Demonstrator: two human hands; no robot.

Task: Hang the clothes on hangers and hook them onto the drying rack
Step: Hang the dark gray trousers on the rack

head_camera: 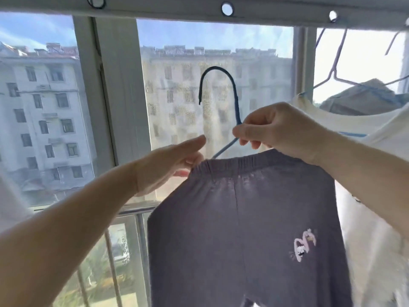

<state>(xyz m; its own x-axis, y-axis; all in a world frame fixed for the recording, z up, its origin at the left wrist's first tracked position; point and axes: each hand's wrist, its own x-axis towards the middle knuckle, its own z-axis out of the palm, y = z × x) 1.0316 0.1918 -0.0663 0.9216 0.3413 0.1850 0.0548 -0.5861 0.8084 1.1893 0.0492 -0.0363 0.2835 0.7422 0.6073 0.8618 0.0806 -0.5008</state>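
Purple-grey trousers with an elastic waistband and a small pink embroidered figure hang on a blue hanger, held up in front of the window. My right hand pinches the hanger's neck just below its hook. My left hand grips the left end of the waistband. The hook points up and hangs free, well below the drying rack bar with round holes that runs across the top.
At the right, a white garment and a dark one hang on hangers hooked into the bar. The window frame and a metal railing stand behind. Buildings show outside.
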